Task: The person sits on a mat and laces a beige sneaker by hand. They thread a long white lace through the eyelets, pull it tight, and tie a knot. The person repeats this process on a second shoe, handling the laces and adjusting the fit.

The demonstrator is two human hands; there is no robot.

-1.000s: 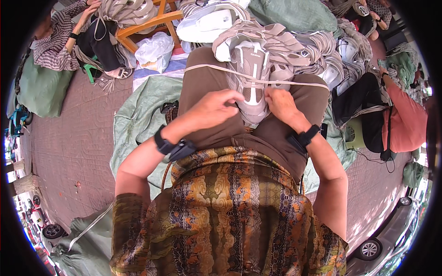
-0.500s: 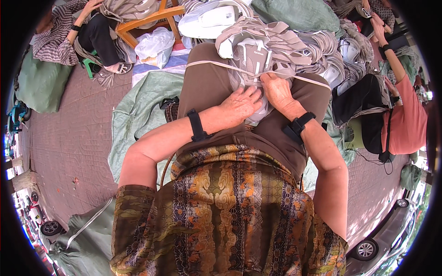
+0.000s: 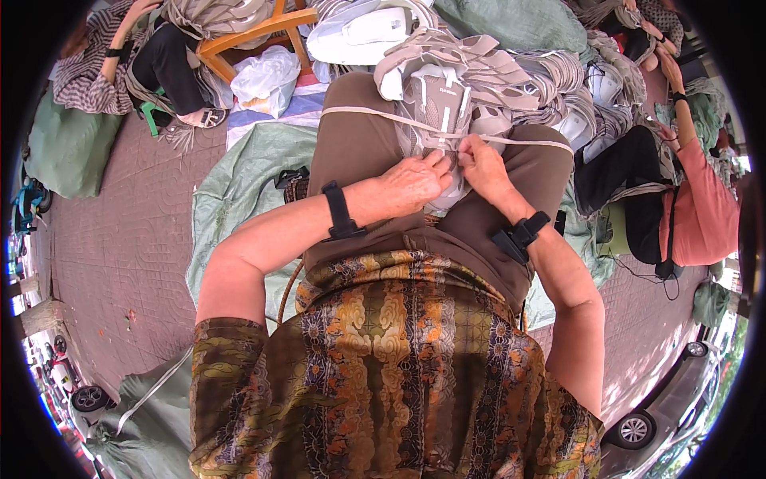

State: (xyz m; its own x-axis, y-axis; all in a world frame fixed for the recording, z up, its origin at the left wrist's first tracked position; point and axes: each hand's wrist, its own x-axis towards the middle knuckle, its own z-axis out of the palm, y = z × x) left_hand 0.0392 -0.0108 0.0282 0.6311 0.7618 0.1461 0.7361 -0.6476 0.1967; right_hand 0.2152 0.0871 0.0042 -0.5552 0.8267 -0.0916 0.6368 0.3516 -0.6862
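Observation:
A beige and grey shoe upper (image 3: pixel 437 100) lies between my thighs, its white-edged opening facing away from me. A long pale shoelace (image 3: pixel 351 109) runs from it across both of my knees. My left hand (image 3: pixel 415 185) is closed in a pinch over the near end of the upper; what its fingertips hold is too small to make out. Close by on its right, my right hand (image 3: pixel 483 169) pinches the shoelace beside the upper. Each wrist wears a black strap.
Beyond my knees lie piled beige shoe uppers (image 3: pixel 550 80), white shoe parts (image 3: pixel 359 32), a wooden stool (image 3: pixel 255 32) and a plastic bag (image 3: pixel 267 76). Green sheeting (image 3: pixel 239 188) spreads under me. Co-workers sit far left and at right (image 3: pixel 698 199). A car (image 3: pixel 662 415) stands lower right.
My left hand's fingers have drawn together from a looser spread over the upper. My right hand has shifted slightly right and toward me, its fingertips now apart from the upper's middle.

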